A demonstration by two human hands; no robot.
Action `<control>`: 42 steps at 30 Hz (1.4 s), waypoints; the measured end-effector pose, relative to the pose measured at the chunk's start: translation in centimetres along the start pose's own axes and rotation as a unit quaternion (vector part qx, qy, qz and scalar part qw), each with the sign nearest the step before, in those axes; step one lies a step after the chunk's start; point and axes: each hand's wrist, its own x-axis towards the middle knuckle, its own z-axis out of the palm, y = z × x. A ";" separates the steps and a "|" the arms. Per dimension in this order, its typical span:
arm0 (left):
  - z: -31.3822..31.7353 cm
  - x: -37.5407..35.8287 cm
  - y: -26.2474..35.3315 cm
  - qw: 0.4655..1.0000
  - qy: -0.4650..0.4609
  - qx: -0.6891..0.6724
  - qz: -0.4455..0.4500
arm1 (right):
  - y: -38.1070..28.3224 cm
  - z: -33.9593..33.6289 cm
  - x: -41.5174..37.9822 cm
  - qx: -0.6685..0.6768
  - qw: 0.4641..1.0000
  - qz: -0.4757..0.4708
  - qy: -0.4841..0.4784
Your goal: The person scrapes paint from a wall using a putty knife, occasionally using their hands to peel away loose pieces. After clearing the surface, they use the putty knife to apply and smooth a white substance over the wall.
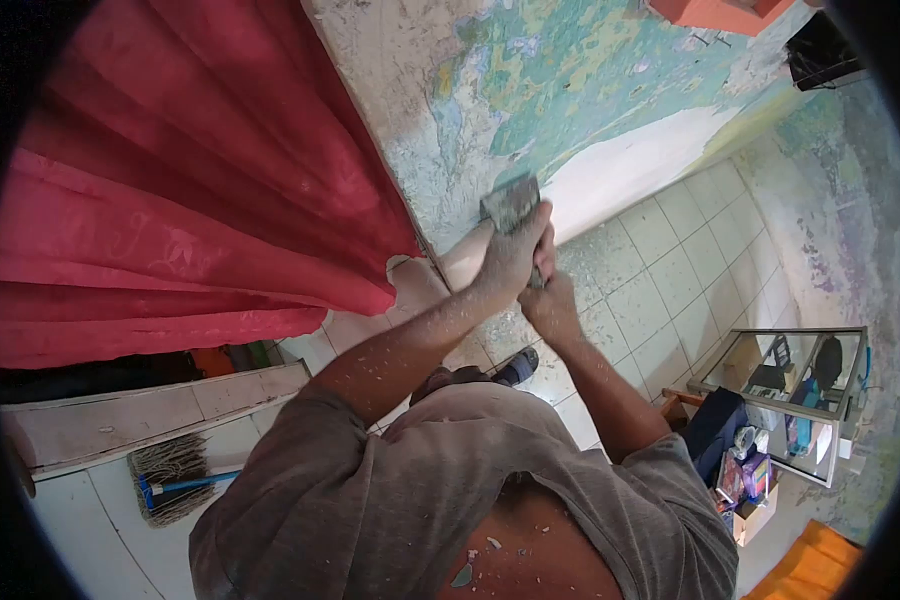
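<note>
Both of my hands are on one scraper [511, 203], a tool with a wide, dusty grey head that lies against the wall [450, 135]. My left hand [511, 258] is up near the head, its fingers wrapped round the tool. Lower down, my right hand [551, 303] closes round the end of the handle. Green and bluish paint is peeling around the scraper, and a smooth white area [630, 165] of wall lies to its right. Paint flakes cling to my forearms and shirt.
A red curtain [170, 210] hangs at the left. A mop [170, 480] lies on the tiles at lower left. Flakes cover the tiled floor [670, 260]. At the right stand a glass-panelled cabinet [785, 375] and a box of items [755, 505]. An orange shelf [715, 12] juts from the wall.
</note>
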 end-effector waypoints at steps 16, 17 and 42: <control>-0.3 -0.6 -3.2 0.993 0.029 -0.063 -0.090 | 2.6 0.4 -1.1 -0.001 0.998 0.061 0.013; -0.3 -0.1 -2.0 0.990 0.035 -0.102 -0.089 | 1.2 0.2 -0.7 -0.030 0.998 0.045 0.020; 0.9 0.7 1.1 0.999 0.030 -0.038 -0.007 | -0.9 -0.4 0.6 0.000 0.999 -0.038 -0.009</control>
